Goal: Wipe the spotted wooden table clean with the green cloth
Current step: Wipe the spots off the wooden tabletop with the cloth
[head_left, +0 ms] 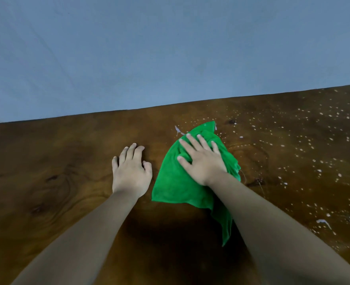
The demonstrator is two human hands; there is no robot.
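My right grip (203, 161) is lying released, fingers spread flat and pressing the green cloth (176, 188) onto the wooden bench (56, 161). My left grip (131, 171) is resting released on bare wood just beside the cloth. White spots (293, 140) are dotting the bench to the cloth's right, the nearest lying at its far tip.

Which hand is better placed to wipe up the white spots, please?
The right hand: it presses the green cloth flat, and the white spots lie just to its right. The left hand rests on the wooden table, away from them.
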